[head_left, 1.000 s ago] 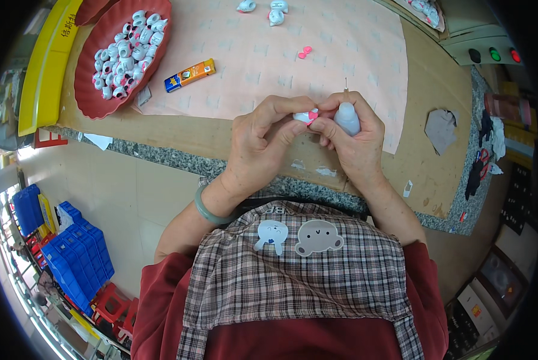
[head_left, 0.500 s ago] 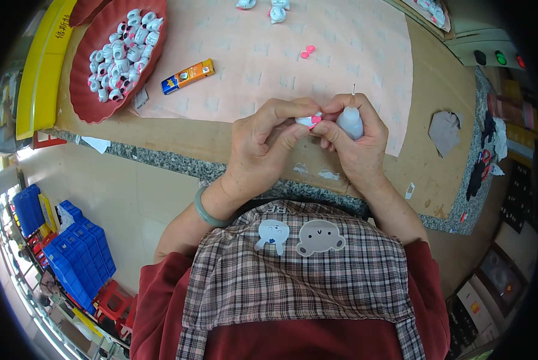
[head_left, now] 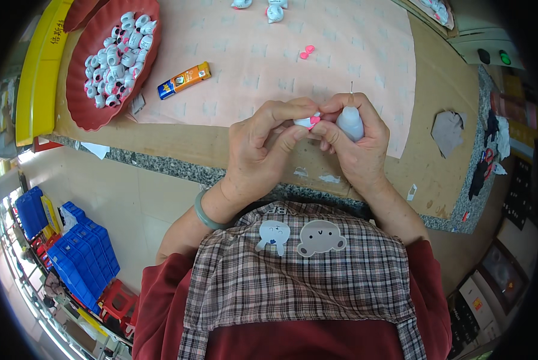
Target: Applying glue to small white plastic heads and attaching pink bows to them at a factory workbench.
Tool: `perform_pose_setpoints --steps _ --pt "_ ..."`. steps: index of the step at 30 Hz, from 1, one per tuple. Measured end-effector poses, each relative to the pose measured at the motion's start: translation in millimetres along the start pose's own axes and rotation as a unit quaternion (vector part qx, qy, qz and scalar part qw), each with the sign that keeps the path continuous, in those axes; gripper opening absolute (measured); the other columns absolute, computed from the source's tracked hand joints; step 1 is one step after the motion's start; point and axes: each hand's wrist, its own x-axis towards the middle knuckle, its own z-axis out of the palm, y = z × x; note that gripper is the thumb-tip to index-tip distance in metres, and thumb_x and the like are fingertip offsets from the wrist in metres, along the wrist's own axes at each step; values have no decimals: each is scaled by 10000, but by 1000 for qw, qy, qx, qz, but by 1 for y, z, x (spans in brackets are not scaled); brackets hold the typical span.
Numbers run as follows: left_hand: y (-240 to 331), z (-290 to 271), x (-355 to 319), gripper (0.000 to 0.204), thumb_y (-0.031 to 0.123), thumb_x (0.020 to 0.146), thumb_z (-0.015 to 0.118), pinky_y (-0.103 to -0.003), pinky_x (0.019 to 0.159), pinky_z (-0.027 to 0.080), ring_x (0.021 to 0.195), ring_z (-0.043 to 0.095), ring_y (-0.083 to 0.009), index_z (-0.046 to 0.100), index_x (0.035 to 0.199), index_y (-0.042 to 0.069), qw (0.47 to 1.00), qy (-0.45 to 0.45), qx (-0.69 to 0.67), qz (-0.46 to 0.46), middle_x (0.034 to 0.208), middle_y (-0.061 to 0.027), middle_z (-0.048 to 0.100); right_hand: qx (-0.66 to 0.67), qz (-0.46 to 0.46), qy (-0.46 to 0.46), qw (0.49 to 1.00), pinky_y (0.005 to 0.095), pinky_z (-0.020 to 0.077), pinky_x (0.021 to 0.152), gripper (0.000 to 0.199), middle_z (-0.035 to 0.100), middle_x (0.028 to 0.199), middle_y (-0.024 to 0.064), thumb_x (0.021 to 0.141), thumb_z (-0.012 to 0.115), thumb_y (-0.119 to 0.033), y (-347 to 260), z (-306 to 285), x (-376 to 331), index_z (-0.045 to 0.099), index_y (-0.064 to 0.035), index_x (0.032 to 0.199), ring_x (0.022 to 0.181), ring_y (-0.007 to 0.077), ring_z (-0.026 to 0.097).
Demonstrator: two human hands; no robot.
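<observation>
My left hand (head_left: 258, 141) is closed, with thumb and fingers pinching a small white rounded piece (head_left: 303, 122). A bright pink part (head_left: 315, 120) sits on that piece's right side, where the thumb and fingertips of my right hand (head_left: 368, 144) press against it. In the curl of the same right hand stands a translucent squeeze bottle (head_left: 350, 125), its thin needle tip pointing away from me. The fingers hide much of the white piece. Two small pink pieces (head_left: 307, 53) lie beyond my hands on the pale pink sheet (head_left: 245, 72).
At the far left, a red scalloped bowl (head_left: 77, 102) holds several white pieces with pink and black parts. Beside it lies a slim orange-and-blue packet (head_left: 185, 80). Several white pieces (head_left: 275, 13) rest at the far edge. A grey scrap (head_left: 448, 133) lies right, near the table's stone edge (head_left: 476, 150).
Both hands keep nearly the same pose on the white piece and the bottle. The surroundings have shifted slightly in the picture, with the bowl and packet a little further left.
</observation>
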Motion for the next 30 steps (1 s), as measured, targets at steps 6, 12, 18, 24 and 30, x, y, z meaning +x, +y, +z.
perform_pose_setpoints --steps 6,12,18,24,30 --pt "4 -1 2 204 -27 841 575 -268 817 518 937 632 -183 564 1045 -15 999 -5 -32 -16 1047 -125 622 -10 2 -10 1000 184 476 518 234 626 860 40 785 667 7 -2 -2 1 546 -27 982 675 63 582" --pt "9 -2 7 178 -9 866 559 -273 814 517 922 623 -164 554 1039 -52 970 5 -223 -100 1030 -139 618 34 46 -39 998 167 451 485 211 621 817 34 798 667 -26 -12 -4 8 548 -28 972 648 64 588" --pt "1 -4 10 243 40 890 542 -254 762 513 836 612 -148 538 1117 -44 890 -26 -409 -201 979 -122 616 100 61 -55 992 156 426 460 172 613 775 30 814 662 -48 -15 -8 10 564 -22 954 612 55 575" --pt "7 -1 13 284 66 899 534 -241 756 509 805 599 -145 526 1163 -40 805 -22 -522 -281 949 -106 614 164 80 -56 982 147 370 429 202 583 761 20 855 629 -96 -16 -9 8 540 -22 1020 548 33 507" --pt "14 -1 16 284 60 899 531 -241 757 508 812 594 -142 532 1160 -52 796 -3 -532 -289 942 -104 614 154 82 -63 983 145 357 437 206 580 782 21 866 618 -119 -17 -10 8 543 -21 1031 547 31 499"
